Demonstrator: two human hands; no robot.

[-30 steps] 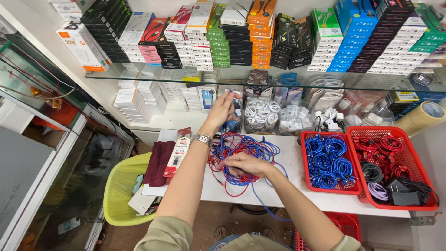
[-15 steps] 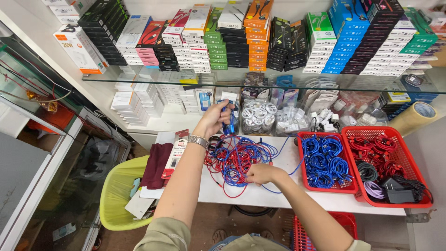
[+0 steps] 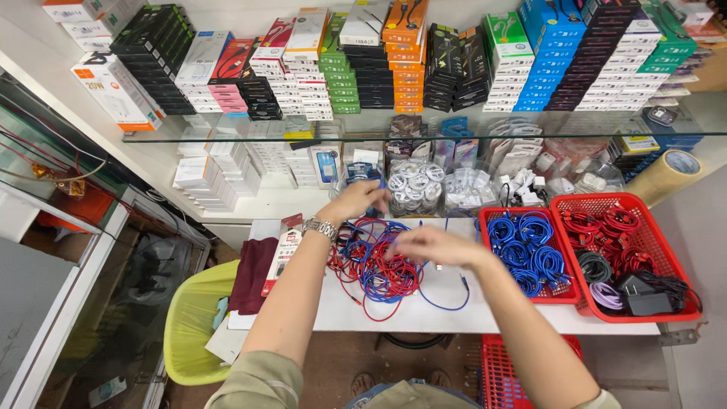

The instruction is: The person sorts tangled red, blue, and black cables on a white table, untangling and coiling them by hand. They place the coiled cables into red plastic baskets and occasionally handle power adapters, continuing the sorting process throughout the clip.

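Red and blue cables [image 3: 375,261], tangled in one pile, sit mid-worktop [image 3: 424,314], right under and between my hands. Pile spreads roughly left-right; one loose blue strand trails off toward its right edge, down near the front of the worktop.

Left hand [image 3: 356,201] is at the pile's far edge, wristwatch [image 3: 321,227] on, fingers curled around something blue there; can't tell if it's clamped or just touching. Right hand [image 3: 428,246] hovers over the pile's right side, motion-blurred, fingers loosely bent; can't tell whether it holds a strand. Hands are apart, pile between them. Right hand is the nearer one to the bulk of the tangle.

Outward: red basket of coiled blue cables [image 3: 530,250] just right of the pile, then a second red basket [image 3: 644,261] with red cables, grey and lilac coils, a black charger. Bagged white cables [image 3: 415,185] behind. Maroon cloth [image 3: 254,273] at left edge, yellow chair [image 3: 193,326] below it. Glass shelf [image 3: 227,136] above with stacked boxes. Tape roll [image 3: 670,174] far right.
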